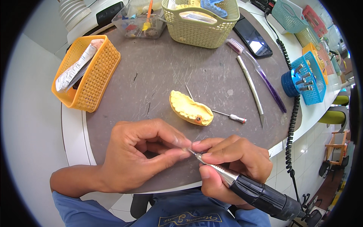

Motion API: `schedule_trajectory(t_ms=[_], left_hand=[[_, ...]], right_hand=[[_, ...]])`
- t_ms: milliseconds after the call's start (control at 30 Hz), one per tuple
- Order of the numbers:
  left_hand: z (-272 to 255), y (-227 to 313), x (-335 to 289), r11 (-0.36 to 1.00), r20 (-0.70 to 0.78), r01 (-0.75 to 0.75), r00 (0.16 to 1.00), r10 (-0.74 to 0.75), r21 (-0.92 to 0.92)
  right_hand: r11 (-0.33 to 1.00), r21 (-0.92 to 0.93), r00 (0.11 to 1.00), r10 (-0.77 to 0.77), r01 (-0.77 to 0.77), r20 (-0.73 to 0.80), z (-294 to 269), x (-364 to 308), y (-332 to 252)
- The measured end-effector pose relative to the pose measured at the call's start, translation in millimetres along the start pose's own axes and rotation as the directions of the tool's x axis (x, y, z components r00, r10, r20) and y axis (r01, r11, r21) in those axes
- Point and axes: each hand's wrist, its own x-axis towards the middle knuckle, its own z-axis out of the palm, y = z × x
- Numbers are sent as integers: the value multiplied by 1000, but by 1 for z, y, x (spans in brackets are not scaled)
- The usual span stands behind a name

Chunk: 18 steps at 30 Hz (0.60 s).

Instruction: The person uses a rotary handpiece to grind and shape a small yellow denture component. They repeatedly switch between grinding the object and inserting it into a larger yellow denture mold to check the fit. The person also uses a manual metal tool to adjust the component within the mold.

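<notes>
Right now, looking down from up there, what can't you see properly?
All in the head view:
Tiny piece in the left hand: too small and mostly covered by fingertips.
Far end of the red-tipped thin tool: hidden by the yellow dental model.
Bottom of the papers: hidden by the orange basket.
White ribbed hose: cut off by the top edge.

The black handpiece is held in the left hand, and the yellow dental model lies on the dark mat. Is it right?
Not quite: the head view shows the black handpiece in the right hand, not the left hand. The yellow dental model does lie on the dark mat.
</notes>
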Motion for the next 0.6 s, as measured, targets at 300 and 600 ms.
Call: schedule_trajectory(t_ms=[300, 600], left_hand=[[0, -2, 1, 997, -2, -9, 1000, 9, -73], [-1, 2, 2, 996, 14, 27, 1000, -26, -87]], right_hand=[[997, 22, 997, -73, 74, -37, 2, 1, 7], [996, 42, 990, -79, 84, -113, 6, 3, 10]])
